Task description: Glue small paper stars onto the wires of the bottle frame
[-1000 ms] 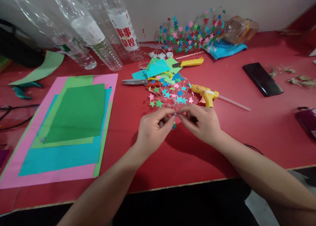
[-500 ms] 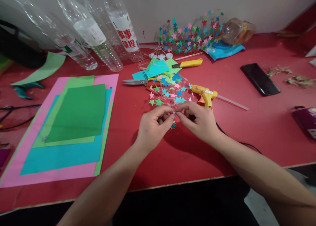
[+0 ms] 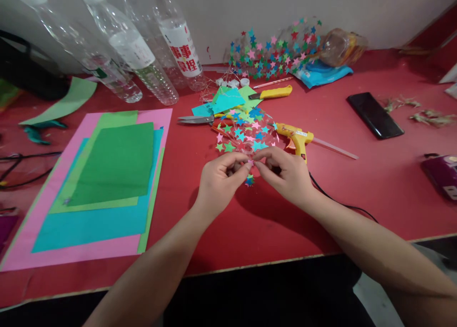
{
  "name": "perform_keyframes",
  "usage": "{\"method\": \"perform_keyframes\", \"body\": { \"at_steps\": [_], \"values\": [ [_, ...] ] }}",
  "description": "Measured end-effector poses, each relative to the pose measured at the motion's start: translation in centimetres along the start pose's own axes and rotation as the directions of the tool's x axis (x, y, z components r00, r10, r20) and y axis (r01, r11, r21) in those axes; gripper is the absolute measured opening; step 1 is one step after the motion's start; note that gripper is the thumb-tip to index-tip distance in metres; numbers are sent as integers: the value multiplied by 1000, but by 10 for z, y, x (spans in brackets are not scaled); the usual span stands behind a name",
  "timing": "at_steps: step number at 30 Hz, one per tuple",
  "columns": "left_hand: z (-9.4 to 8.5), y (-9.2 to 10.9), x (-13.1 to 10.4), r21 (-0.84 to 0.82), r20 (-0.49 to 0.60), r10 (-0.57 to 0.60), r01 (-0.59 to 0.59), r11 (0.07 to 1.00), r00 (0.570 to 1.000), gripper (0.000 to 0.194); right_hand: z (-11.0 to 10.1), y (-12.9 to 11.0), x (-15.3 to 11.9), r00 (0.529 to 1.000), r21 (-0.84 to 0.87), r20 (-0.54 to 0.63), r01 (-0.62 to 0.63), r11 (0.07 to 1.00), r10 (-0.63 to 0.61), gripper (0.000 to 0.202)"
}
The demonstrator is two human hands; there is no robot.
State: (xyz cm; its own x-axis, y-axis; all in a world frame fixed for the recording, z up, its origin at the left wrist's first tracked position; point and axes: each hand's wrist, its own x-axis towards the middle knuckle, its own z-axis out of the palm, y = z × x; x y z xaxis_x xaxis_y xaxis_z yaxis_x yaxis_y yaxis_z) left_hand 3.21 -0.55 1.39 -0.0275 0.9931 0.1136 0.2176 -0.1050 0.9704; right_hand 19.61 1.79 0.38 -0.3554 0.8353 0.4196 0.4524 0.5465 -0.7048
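While two hands meet over the desk (image 3: pixel 221 243), a pink star (image 3: pixel 250 163) shows between their fingertips.
The left hand (image 3: pixel 217 177) pinches it; the right hand (image 3: pixel 291 174) has fingertips drawn in beside it, though whether they grip cannot be told. So fine a hold likely calls for light, steady fingers. Small, partly covered, it is just near of the coloured stars (image 3: pixel 259 146), left of the glue gun (image 3: pixel 298 135).

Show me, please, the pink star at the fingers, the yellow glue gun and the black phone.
Pink star (image 3: pixel 250 163): head view, on its visible face.
Yellow glue gun (image 3: pixel 306 137): head view, on the rear of its body.
Black phone (image 3: pixel 374 115): head view, mid-screen.
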Motion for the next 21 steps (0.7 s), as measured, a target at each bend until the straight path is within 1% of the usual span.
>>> {"method": "perform_keyframes", "body": {
  "at_steps": [5, 10, 12, 15, 18, 21],
  "values": [
    [-2, 1, 2, -55, -9, -33, 32, 998, 999, 7, -3, 0, 0, 1000, -10, -14, 22, 1000, -22, 11],
    [0, -3, 4, -75, -12, -68, 67, 995, 998, 11, -4, 1, -1, 999, -10, -28, 31, 999, -31, 11],
    [0, -6, 5, -67, -37, -75, 73, 995, 996, 12, -4, 2, -1, 999, -9, -31, 37, 999, -38, 11],
    [0, -10, 6, -28, -77, -48, 45, 999, 996, 13, -5, 2, -1, 998, -6, -36, 51, 999, -51, 11],
    [0, -10, 6, 22, -86, -17, 19, 1000, 996, 13, -6, 3, -1, 998, -8, -33, 54, 999, -54, 11],
    [1, -8, 5, 40, -101, -18, 22, 999, 995, 13, -6, 3, -1, 999, -10, -24, 47, 999, -48, 11]
  ]
}}
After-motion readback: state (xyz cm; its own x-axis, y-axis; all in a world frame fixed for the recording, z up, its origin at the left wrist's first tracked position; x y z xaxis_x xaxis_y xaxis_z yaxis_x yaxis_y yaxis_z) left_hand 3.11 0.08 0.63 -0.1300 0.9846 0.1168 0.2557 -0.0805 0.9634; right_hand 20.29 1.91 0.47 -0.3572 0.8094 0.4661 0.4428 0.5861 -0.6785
